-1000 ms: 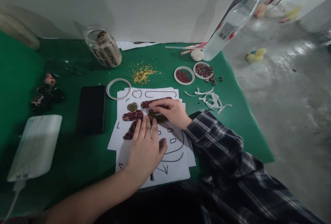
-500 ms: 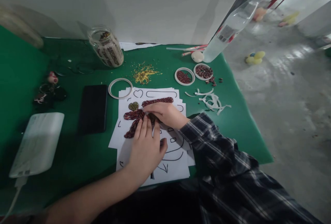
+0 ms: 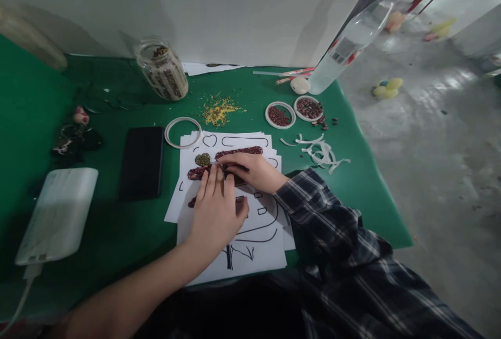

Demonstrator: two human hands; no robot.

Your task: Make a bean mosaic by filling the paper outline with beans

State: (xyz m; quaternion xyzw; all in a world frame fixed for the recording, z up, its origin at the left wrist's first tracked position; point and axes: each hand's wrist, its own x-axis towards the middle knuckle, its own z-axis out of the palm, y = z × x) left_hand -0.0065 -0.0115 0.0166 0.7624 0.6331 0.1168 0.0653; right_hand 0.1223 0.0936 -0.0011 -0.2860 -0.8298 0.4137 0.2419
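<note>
On a stack of white drawn-on paper sheets my left hand lies with its fingers stretched out, covering part of a dark-red, bean-filled shape. Close against its fingertips, my right hand has thumb and fingers drawn together in a pinch over the design. Whatever sits between them is too small or hidden. A long strip of dark-red beans lies just above the right hand. Left of it is a heart filled with green beans. Black outlines mark the paper below.
Two small lids of red beans and darker beans stand at the back right, near peeled white strips and a bottle. A glass jar, yellow crumbs, a ring, phone and power bank lie around.
My left hand has shifted slightly left and up the sheet, covering more of the lower dark-red shape. The right thumb and fingers show more clearly; the right hand has moved only slightly.
</note>
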